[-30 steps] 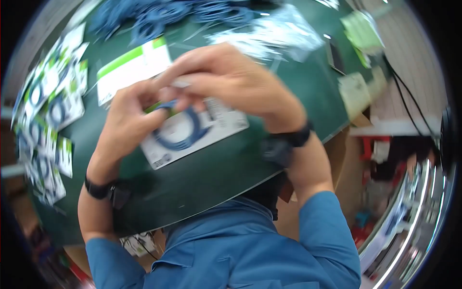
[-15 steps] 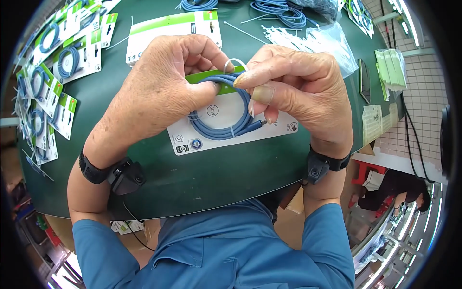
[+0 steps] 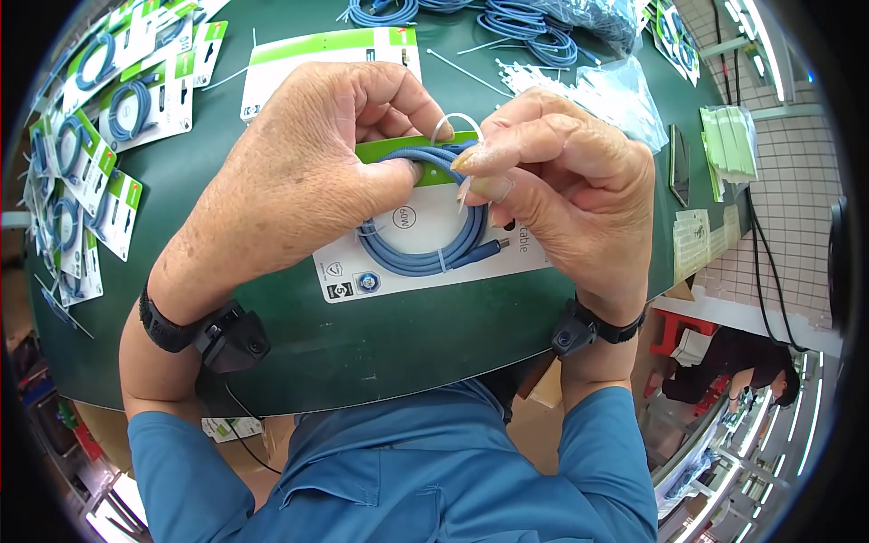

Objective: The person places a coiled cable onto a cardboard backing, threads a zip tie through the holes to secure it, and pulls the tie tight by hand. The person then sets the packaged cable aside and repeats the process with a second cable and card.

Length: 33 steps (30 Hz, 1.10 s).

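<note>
My left hand [image 3: 299, 163] grips a coiled blue cable [image 3: 398, 262] against a white and green packaging card [image 3: 416, 288]. Its thumb presses on the coil, and its other fingers curl at the card's far edge. A thin white cable tie [image 3: 460, 116] arches in a loop above the upper right of the coil. My right hand [image 3: 575, 172] pinches the tie between thumb and forefinger, and a short pale end shows below the fingertips. Another small tie binds the coil at its near side. The metal plug [image 3: 503, 243] points right. Fingers hide where the tie passes round the coil.
Carded cables [image 3: 131, 113] lie heaped at the left of the green table [image 3: 362, 353]. Behind my hands are a stack of blank cards [image 3: 317, 54], loose blue cables [image 3: 529, 27] and white ties [image 3: 625, 100]. A phone [image 3: 679, 163] and bagged green cards [image 3: 727, 145] lie right.
The card and coil have tilted slightly, with the plug a little lower. My right fingers have shifted down along the tie, whose end now shows below them. The loop remains raised.
</note>
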Available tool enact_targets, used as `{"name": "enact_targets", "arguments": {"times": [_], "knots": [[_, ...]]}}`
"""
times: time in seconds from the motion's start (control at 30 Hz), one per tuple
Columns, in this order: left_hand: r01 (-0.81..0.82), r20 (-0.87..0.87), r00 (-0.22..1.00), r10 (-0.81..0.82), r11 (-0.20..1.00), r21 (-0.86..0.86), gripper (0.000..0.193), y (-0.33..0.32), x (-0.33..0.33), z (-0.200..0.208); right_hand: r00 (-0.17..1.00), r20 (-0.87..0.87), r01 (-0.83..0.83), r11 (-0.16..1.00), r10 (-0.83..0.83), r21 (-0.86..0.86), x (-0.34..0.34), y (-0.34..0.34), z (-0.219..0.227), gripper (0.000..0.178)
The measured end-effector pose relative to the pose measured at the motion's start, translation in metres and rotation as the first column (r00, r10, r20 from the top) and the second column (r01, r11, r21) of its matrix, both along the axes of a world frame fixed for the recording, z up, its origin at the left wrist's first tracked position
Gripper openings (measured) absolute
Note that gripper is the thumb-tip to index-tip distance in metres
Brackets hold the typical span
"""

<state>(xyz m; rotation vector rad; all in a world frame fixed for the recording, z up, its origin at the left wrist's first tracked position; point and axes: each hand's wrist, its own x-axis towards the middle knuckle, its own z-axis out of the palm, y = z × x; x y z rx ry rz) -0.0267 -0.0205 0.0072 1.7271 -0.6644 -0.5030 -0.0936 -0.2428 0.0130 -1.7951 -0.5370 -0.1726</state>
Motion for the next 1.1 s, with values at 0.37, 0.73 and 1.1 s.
{"name": "enact_targets", "arguments": {"times": [0.37,0.73,1.1], "knots": [[-0.001,-0.007,1.000,0.001,1.000,0.003,0.026,0.003,0.002,0.005,0.906,0.421,0.073,0.968,0.035,-0.239,0.008,0.003,-0.002,0.020],[-0.019,0.070,0.997,0.019,1.000,0.008,0.027,0.007,0.000,0.010,0.846,0.533,0.166,0.954,-0.008,-0.250,-0.001,0.013,-0.011,0.031],[-0.033,0.117,0.993,0.030,0.999,0.032,0.025,0.009,-0.001,0.012,0.845,0.535,0.185,0.942,-0.007,-0.280,-0.003,0.014,-0.013,0.031]]}}
